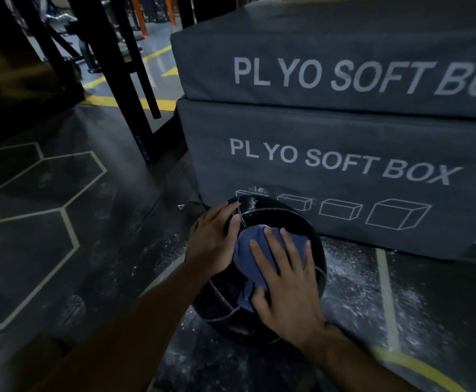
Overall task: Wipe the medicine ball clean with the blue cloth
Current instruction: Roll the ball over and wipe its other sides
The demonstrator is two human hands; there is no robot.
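Right hand (285,281) presses blue cloth (248,250) flat-fingered onto medicine ball (276,213); left hand (214,241) cups it.

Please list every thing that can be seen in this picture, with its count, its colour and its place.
medicine ball: one, black, on the floor in front of the lower box
blue cloth: one, blue, on top of the ball under the right hand
plyo soft boxes: two, dark grey with white lettering, stacked, behind the ball
white powder: scattered, white, on the floor right of the ball
rack legs: several, black, upper left
left hand: one, resting on the ball's left side
right hand: one, fingers straight, pressing the cloth on the ball
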